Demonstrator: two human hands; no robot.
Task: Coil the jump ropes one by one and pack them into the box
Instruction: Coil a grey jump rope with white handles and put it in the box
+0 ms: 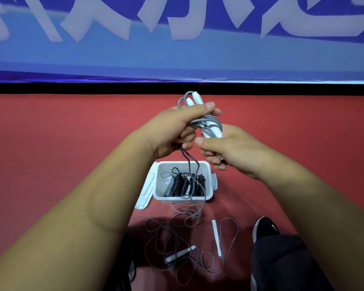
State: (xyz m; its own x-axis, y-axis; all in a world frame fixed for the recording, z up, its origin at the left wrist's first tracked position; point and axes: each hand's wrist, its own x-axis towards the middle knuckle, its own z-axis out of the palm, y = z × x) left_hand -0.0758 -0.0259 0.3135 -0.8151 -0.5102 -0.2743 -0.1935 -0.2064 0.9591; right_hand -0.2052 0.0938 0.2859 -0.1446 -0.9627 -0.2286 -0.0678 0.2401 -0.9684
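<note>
Left grip [174, 127] is closed round the two white handles of a grey jump rope [211, 119], whose cord loops across them. Right grip [227, 148], just beside it, has its fingers curled round the same cord. Both are held in the air above the open white box [162, 195], and the loose cord hangs past it to the red floor [51, 133]. Black coiled ropes [181, 183] lie inside the box. A second rope [215, 236] sprawls uncoiled on the floor, near a black shoe [265, 227].
</note>
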